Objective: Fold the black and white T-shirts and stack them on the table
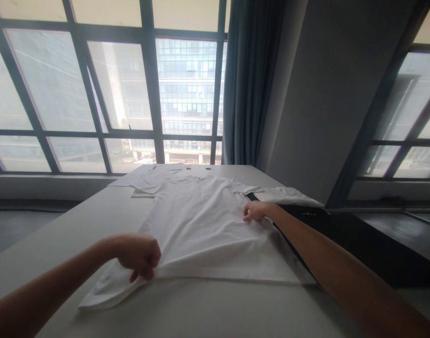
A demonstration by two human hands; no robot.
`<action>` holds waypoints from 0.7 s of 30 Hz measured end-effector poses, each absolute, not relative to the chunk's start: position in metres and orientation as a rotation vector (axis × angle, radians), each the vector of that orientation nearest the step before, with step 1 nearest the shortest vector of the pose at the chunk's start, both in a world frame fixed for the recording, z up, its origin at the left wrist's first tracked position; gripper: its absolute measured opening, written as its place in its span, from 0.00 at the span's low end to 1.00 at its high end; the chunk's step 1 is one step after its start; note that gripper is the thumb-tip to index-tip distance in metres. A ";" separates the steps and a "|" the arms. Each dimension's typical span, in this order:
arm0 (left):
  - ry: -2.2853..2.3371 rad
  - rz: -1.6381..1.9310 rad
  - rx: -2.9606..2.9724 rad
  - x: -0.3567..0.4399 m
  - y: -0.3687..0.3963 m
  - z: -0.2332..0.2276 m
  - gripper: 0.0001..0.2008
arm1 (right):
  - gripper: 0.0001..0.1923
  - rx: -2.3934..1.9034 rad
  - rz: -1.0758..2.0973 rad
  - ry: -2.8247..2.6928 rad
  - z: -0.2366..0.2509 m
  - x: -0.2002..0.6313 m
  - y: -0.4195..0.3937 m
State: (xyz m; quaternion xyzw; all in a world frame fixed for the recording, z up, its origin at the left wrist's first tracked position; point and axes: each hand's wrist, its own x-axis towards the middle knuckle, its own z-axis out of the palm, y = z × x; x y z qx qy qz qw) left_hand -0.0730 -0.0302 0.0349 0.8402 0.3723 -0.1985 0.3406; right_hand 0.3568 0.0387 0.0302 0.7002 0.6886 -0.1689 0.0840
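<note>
A white T-shirt (201,225) lies spread on the white table, its collar toward the window and its hem toward me. My left hand (141,256) is closed on the shirt near the hem at the left, and the cloth is creased around its fingers. On the right side of the shirt, my right hand (255,211) pinches the fabric partway up the body. Wrinkles run across the cloth between the two hands. The left sleeve (148,189) lies flat, while the right sleeve (245,188) rests near another white cloth.
The white table (70,230) reaches toward the window. Papers (141,177) lie at its far left, near two dark round holes. A crumpled white cloth (288,195) lies on a black surface (370,244) at the right. A blue-grey curtain (248,84) hangs behind.
</note>
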 end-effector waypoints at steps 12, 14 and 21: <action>1.254 0.269 2.542 -0.056 0.060 0.010 0.34 | 0.13 2.349 0.076 2.095 0.029 0.369 0.099; 1.256 0.276 2.592 -0.051 0.072 -0.003 0.36 | 0.16 2.435 0.204 2.110 0.019 0.370 0.119; 1.257 0.112 2.697 -0.060 0.094 -0.038 0.36 | 0.25 2.511 0.340 1.964 -0.014 0.378 0.178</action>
